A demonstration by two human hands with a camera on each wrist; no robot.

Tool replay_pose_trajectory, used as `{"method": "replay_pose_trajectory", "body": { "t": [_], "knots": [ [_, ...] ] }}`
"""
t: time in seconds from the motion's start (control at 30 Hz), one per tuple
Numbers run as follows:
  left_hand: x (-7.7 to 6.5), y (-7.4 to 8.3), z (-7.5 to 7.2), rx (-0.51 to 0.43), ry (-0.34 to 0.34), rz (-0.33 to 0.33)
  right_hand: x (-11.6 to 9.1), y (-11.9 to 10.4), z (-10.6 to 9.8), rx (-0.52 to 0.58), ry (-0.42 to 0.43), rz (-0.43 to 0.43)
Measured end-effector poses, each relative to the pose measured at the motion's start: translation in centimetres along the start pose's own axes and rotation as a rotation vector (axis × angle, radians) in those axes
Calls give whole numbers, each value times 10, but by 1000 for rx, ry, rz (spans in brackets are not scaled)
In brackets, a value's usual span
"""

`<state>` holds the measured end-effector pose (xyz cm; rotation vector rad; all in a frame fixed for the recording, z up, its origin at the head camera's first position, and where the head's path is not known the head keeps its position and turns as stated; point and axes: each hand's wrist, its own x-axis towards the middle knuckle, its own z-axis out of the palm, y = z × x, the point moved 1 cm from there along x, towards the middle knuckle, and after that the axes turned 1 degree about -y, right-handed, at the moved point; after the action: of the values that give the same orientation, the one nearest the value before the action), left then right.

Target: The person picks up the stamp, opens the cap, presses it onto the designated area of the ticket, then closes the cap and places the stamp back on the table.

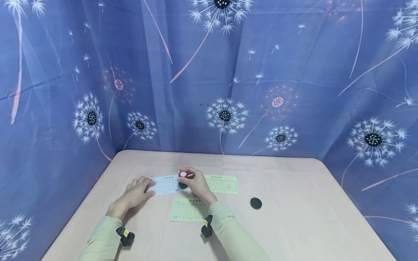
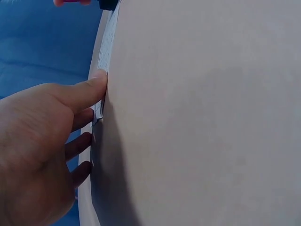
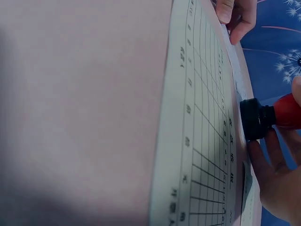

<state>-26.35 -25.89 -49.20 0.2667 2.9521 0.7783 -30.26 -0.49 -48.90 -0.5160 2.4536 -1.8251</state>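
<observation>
Head view: right hand (image 1: 197, 185) grips stamp (image 1: 183, 174); left hand (image 1: 135, 192), fingers relaxed, touches blue slip (image 1: 166, 185) at nine o'clock. Best pressed upright, evenly.

1. Pale-blue printed slip (image 1: 164, 186): flat on the counter (image 1: 294, 221), far, touched at its left end by the left grip (image 1: 134, 194).
2. Red-and-black stamp (image 1: 183, 175): upright in the right grip (image 1: 197, 184), at the slip's right part, contact unclear.
3. Farther green slip (image 1: 222, 184): flat, right of the stamp, red mark on its right side.
4. Nearer green slip (image 1: 187, 211): flat, printed grid, right end hidden.
</observation>
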Motion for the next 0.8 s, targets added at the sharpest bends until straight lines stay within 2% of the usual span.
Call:
{"method": "replay_pose_trajectory", "body": {
  "t": [0.23,0.57,0.8],
  "knots": [
    [-2,0,2,2,-6,-28,0,0,3,-3,8,-4],
    [-1,-1,2,-6,16,-12,-1,1,1,-6,14,3],
    [-2,-1,4,-22,10,-41,0,2,2,-19,24,-4]
  ]
}}
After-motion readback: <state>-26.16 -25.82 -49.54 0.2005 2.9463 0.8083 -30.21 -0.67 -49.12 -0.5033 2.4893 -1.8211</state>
